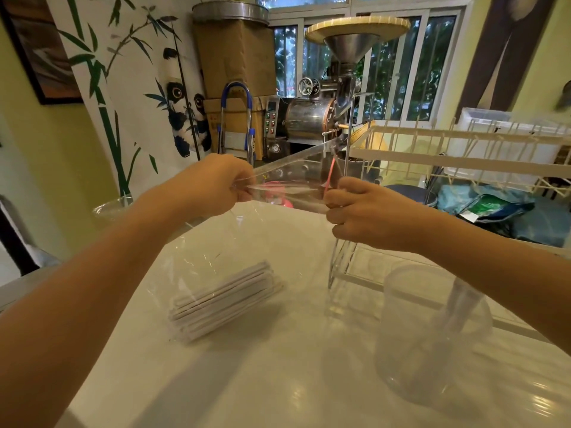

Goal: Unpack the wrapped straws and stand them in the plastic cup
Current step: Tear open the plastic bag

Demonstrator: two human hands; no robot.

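A clear plastic bag (pixel 222 251) holds a bundle of white paper-wrapped straws (pixel 225 301) that rests on the white table (pixel 278 381). My left hand (pixel 216 180) and my right hand (pixel 364 211) each grip the bag's top edge, stretching it taut between them above the table. A thin pink strip (pixel 330 174) sticks up from the bag's mouth beside my right hand. The clear plastic cup (pixel 432 332) stands upright at the right, under my right forearm, with nothing visible inside it.
A white wire dish rack (pixel 463 149) stands at the right, its clear legs (pixel 340 267) close to the cup. Another clear cup (pixel 111 208) sits at the table's far left edge. A roasting machine and boxes stand beyond the table.
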